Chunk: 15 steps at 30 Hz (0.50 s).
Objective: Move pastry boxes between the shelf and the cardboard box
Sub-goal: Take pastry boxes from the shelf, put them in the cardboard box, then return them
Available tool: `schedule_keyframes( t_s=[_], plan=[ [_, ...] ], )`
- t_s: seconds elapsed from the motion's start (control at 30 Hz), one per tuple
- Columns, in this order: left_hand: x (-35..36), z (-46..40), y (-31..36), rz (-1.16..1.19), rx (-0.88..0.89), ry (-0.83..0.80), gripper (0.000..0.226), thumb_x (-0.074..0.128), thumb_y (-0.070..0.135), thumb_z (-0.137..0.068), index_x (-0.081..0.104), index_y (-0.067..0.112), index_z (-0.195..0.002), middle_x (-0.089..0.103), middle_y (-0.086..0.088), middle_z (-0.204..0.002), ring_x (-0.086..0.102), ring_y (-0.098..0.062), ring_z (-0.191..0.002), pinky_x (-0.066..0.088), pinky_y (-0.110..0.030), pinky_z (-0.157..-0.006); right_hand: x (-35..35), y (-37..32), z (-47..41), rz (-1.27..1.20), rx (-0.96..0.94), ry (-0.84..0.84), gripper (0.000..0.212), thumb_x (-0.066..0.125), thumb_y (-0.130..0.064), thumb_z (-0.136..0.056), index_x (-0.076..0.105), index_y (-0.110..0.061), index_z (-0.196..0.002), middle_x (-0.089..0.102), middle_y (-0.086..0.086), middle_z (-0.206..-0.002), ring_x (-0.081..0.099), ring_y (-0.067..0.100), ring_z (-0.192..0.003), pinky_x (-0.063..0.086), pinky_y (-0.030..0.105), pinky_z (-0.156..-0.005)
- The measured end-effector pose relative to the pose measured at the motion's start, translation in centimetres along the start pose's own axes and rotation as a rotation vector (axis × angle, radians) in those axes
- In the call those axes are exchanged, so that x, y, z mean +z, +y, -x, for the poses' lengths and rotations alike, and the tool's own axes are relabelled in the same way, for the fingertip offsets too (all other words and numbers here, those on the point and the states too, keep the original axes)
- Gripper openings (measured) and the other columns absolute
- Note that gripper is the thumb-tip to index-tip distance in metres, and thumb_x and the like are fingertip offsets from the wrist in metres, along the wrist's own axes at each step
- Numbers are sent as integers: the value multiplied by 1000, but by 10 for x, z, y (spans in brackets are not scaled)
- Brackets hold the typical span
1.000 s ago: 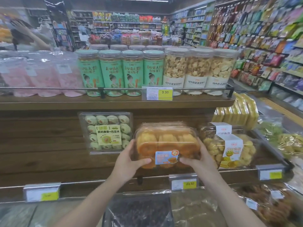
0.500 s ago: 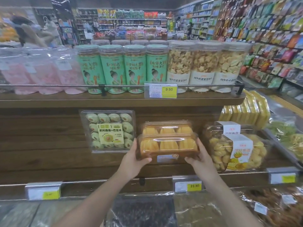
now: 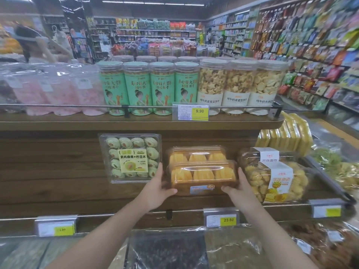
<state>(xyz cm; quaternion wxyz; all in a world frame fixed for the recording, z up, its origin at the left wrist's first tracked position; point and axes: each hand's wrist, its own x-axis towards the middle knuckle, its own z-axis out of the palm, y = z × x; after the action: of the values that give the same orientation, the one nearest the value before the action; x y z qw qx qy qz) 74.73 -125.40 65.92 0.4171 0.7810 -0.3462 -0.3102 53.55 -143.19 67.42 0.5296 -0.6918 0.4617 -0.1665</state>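
A clear plastic pastry box of yellow-orange cakes lies flat on the wooden middle shelf, lid up, label facing me. My left hand grips its left end, thumb under the front edge. Its right end is held by my right hand in the same way. Directly behind it sits a second box of the same cakes. No cardboard box is in view.
A box of green cookies leans against the shelf back to the left. Boxes of yellow cookies stand to the right. Green and clear jars line the upper shelf. Bagged goods lie below. A person stands far left.
Both hands tipped the pastry box from label-up to lying flat and pushed it back onto the shelf, in front of the second box. The camera also moved closer.
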Motion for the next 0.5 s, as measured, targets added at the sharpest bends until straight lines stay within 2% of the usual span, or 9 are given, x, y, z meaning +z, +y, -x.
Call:
schedule_keyframes(
  t_s=[0.1,0.17,0.23,0.37,0.5],
  plan=[
    [-15,16,9,-121,47,36,112,78,12,-89,-4,25,-165,30,4,-164,42,-21,-147,40,-40,-120,-5,-9,14,128,-88,34,89,70,-17,-92,15,-27,-161,48,-2,-150,46,23,-136,38,41,-111],
    [-28,32,16,-275,94,84,96,77,21,-91,14,25,-164,38,1,-162,45,-21,-144,41,-40,-119,-8,-22,28,252,-183,83,74,71,-16,-90,34,-25,-153,54,-2,-139,51,21,-126,43,36,-105],
    [-41,50,25,-422,119,111,82,71,26,-95,23,24,-162,50,-4,-153,50,-22,-138,42,-39,-117,-12,-37,42,456,-278,130,61,71,-24,-89,47,-24,-145,56,2,-137,55,23,-121,48,37,-100],
    [-66,85,39,-643,98,89,71,67,34,-97,32,21,-158,57,-6,-147,56,-25,-133,46,-37,-112,-11,-73,81,817,-334,74,41,65,-41,-91,60,-27,-129,61,-1,-124,61,23,-107,52,35,-84],
    [-83,117,46,-743,105,75,65,68,39,-95,43,18,-152,60,-5,-143,58,-26,-130,48,-36,-109,-4,-91,120,996,-327,30,34,62,-48,-86,63,-29,-114,67,-5,-107,60,20,-91,53,34,-75]
  ],
)
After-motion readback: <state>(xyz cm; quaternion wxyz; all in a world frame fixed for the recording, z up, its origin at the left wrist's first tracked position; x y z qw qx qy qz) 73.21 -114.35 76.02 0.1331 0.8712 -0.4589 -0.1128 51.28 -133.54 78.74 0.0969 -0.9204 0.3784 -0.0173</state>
